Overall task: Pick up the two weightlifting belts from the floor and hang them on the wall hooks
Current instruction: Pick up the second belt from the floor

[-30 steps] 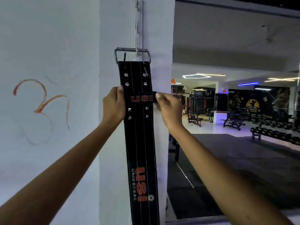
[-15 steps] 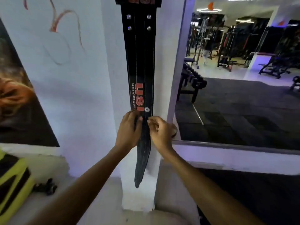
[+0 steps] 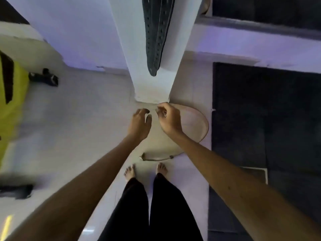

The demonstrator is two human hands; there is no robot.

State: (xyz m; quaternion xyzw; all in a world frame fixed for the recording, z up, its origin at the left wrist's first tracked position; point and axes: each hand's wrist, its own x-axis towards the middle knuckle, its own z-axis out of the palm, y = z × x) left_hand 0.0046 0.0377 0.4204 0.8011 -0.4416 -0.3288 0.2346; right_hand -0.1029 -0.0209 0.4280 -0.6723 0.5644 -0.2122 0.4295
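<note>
Against white pillar (image 3: 152,87), black punched belt (image 3: 157,32) hanging, tapered

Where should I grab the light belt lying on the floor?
Probably the beige belt's curved strap beside the right hand, coming straight down from above. It stands on edge in an open loop, so fingers can pinch that thin wall; the buckle end near the feet looks bulkier.
</note>
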